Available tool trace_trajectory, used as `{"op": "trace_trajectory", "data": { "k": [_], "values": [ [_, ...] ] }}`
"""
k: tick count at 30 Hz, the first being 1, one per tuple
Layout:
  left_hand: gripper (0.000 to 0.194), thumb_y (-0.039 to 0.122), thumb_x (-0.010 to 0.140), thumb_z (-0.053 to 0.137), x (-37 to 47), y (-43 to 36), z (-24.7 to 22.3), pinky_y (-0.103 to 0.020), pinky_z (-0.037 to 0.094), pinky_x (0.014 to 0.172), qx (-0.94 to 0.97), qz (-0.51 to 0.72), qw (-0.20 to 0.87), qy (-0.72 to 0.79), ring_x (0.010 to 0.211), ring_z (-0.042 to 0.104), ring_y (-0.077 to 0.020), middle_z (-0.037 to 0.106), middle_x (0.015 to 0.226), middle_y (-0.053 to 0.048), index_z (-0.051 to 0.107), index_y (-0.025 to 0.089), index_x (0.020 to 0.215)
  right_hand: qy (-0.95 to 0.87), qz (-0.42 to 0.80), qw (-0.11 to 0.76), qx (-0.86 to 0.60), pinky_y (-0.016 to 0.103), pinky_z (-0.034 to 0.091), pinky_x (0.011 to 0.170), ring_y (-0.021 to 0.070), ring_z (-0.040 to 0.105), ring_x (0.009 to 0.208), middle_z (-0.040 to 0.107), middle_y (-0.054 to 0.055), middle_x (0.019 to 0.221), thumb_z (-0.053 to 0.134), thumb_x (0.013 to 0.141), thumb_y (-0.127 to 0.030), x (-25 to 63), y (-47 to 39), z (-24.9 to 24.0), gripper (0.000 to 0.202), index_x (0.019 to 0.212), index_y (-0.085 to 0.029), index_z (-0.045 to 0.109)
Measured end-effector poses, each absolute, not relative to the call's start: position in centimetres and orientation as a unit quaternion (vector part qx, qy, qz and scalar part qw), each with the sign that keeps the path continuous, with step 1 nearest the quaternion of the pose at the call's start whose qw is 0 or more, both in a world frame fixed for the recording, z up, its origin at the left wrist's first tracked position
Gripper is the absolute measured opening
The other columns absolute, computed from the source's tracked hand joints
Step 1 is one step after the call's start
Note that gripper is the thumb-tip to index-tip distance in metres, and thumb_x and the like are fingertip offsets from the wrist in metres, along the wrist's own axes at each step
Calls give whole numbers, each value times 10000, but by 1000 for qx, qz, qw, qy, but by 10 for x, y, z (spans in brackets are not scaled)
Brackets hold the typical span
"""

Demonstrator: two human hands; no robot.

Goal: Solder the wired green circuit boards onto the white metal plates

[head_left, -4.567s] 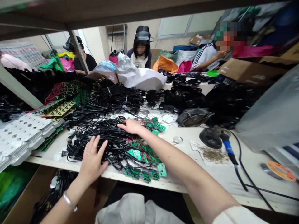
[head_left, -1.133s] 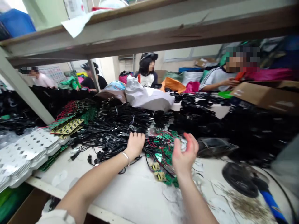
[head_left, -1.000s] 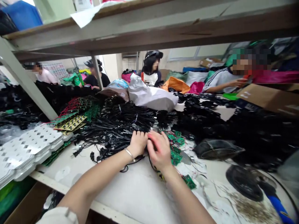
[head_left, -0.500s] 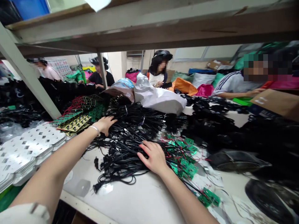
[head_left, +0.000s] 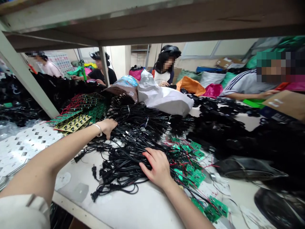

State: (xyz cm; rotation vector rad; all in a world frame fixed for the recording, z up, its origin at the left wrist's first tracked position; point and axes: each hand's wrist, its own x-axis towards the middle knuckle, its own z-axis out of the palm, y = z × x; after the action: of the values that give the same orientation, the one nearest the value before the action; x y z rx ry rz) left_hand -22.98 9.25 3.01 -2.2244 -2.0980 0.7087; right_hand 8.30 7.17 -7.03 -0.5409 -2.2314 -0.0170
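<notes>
My left hand (head_left: 109,128) lies with its fingers stretched over the left side of the black power cords (head_left: 133,116), which are tied in bundles at the back. Its wrist wears a silver bangle (head_left: 98,129). Nearer to me, my right hand (head_left: 157,165) rests palm down on a loose pile of black cords (head_left: 124,162), fingers extended and thumb apart. Two-pin plugs (head_left: 94,171) stick out at the pile's left end. Green circuit boards (head_left: 194,175) with red wires lie just right of my right hand.
Perforated white plates (head_left: 26,146) are stacked at left beside yellow and green boards (head_left: 73,123). A white sack (head_left: 164,98) stands behind the cords. Black parts (head_left: 221,127) heap up at right. A shelf (head_left: 166,22) hangs overhead, and several people sit across the table.
The view has shifted slightly. More plugs show at the left of the near cord pile, and a paler gap shows by my left hand. Both hands stay on the cords.
</notes>
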Motion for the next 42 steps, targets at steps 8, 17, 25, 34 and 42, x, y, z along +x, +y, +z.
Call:
{"op": "trace_trajectory", "data": {
  "k": [8,17,25,34,42],
  "values": [
    [549,262,636,696,-220,50,29,-400,390,953,-690,171,88,-698,1103,569,-317,625,1180,-175,562,125,1150,-878,-4,427,-218,401,445,840,255,603,968,666,122,1108,558,887,-379,82,71,-74,258,1034,-176,617],
    [532,357,691,630,-225,56,130,-448,373,922,-639,88,301,-702,1099,538,-342,629,1086,-125,529,150,1170,-871,3,441,-216,398,429,873,241,595,988,659,125,1130,552,901,-383,81,74,-80,280,1055,-160,617],
    [690,241,685,696,-205,171,136,-443,261,1079,-700,89,256,-661,1295,405,-334,516,1347,-167,454,121,1320,-880,-1,421,-220,409,454,870,251,605,1013,657,130,1153,543,910,-373,83,71,-79,280,1082,-164,615],
    [1017,230,582,776,-207,203,108,-487,264,1115,-685,111,143,-706,1359,354,-362,382,1486,-216,291,124,1469,-900,-52,393,-181,455,412,1061,272,479,1294,534,188,1352,611,886,-289,58,129,6,383,1242,-154,567],
    [550,149,840,496,-171,131,58,-481,268,1119,-644,-107,239,-719,1358,345,-329,438,1412,-216,419,77,1380,-950,-191,86,-231,807,203,1000,488,13,1442,35,165,1610,831,706,-316,-34,216,12,979,1495,-354,252]
  ]
}}
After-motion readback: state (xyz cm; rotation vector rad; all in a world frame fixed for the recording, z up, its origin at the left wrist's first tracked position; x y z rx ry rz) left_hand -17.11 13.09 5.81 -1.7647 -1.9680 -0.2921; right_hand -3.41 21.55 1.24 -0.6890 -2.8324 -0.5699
